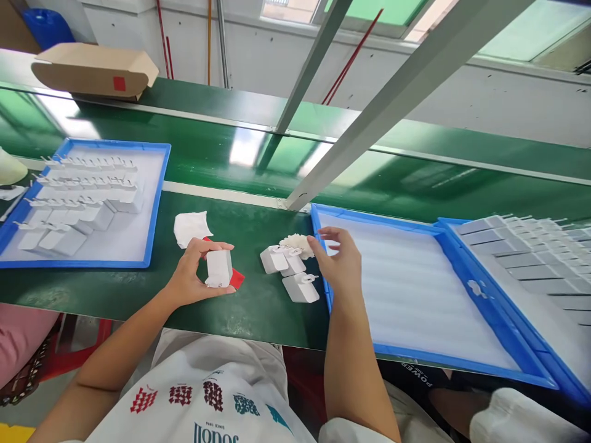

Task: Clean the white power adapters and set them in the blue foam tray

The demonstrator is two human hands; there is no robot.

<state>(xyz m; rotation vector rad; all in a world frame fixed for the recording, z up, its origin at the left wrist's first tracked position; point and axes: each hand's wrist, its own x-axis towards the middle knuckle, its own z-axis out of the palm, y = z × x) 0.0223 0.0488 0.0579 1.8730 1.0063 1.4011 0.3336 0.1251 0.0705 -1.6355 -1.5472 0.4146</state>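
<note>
We clamp the white block (219,269) between the thumb and fingers of our left hand (191,274), above the tabletop (258,315). At its four o'clock shows a red piece (237,279); at eleven, a white scrap (190,228). More white blocks (300,288) sit at three o'clock, our right hand (340,258) beyond, fingers parted, near a blue-rimmed tray (415,289). At ten lies a loaded tray (151,178).

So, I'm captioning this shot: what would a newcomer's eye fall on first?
Probably the white block in the left hand, a little left of centre, with a red piece behind it. Next, perhaps the thick post slanting across the upper right, and the blue-rimmed tray at left with its rows of blocks.
</note>
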